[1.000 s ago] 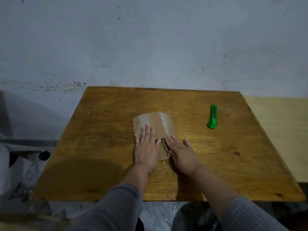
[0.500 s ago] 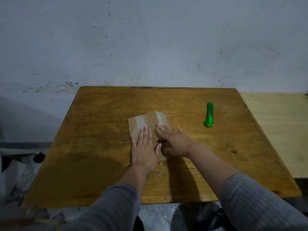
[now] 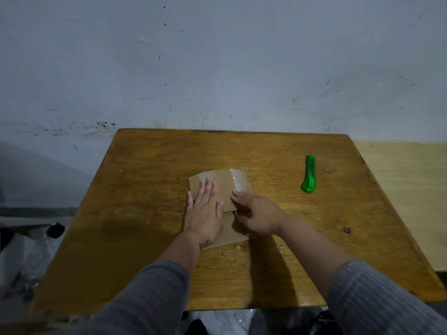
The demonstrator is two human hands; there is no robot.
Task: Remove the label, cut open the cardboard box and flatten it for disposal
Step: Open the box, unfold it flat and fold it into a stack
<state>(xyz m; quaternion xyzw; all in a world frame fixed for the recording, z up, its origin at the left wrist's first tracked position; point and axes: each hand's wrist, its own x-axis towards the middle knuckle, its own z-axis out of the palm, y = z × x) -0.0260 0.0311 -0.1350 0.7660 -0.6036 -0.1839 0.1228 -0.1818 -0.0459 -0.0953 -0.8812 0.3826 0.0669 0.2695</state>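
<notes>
A flattened brown cardboard box (image 3: 228, 187) lies in the middle of the wooden table (image 3: 150, 213), with shiny clear tape along its far right part. My left hand (image 3: 204, 210) presses flat on its left half, fingers together. My right hand (image 3: 256, 217) rests on the right side with fingers curled against the cardboard's edge; whether it pinches the cardboard is hidden. A green utility knife (image 3: 309, 174) lies on the table to the right, apart from both hands.
A grey stained wall (image 3: 217, 68) stands right behind the table. A paler wooden surface (image 3: 406, 189) adjoins the table's right edge. Crumpled plastic and clutter (image 3: 21, 250) lie on the floor to the left.
My right hand slid forward onto the box's right side and curled its fingers. My left hand stayed pressing flat on the cardboard.
</notes>
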